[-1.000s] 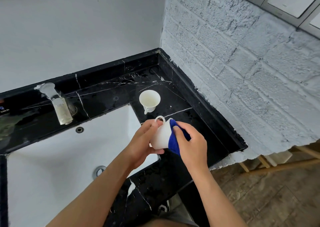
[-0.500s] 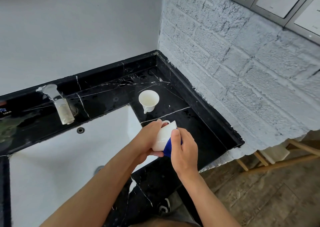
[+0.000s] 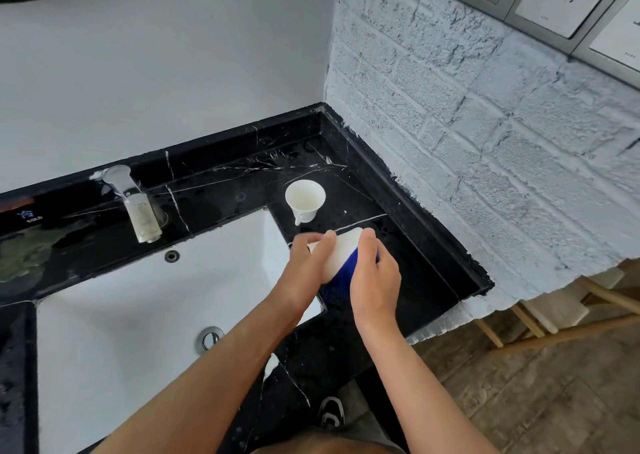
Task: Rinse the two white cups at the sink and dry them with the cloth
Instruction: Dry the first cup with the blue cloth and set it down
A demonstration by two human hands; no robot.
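- Left hand point(image 3: 304, 273), centre of the frame: fingers curled round a white cup point(image 3: 337, 254), gripping its side, thumb lying across the top.
- Right hand point(image 3: 375, 280), just right of it: fingers closed on a blue cloth point(image 3: 343, 275), pressing it against the cup's lower side; fingertips touching the white wall near the upper end.
- Held cup: smooth glazed white, tilted on its side, poised over the corner where basin met counter; mouth and handle hidden by hands, so direction of the opening could not be told.
- Cloth: deep blue, soft and bunched, mostly covered by the right palm.
- Second white cup point(image 3: 305, 200): upright on the counter just above the hands, apart from them, flared bowl on a narrow foot, small handle toward the lower left.
- Counter point(image 3: 415, 263): black polished stone with thin white veins, wet-looking.
- Sink point(image 3: 121, 315): white rectangular basin, lower left, round metal drain near the bottom.
- Tap point(image 3: 138, 208): silvery, left of centre.
- Painted white brick wall point(image 3: 467, 142), rough, at right; grey switch plates, upper right.
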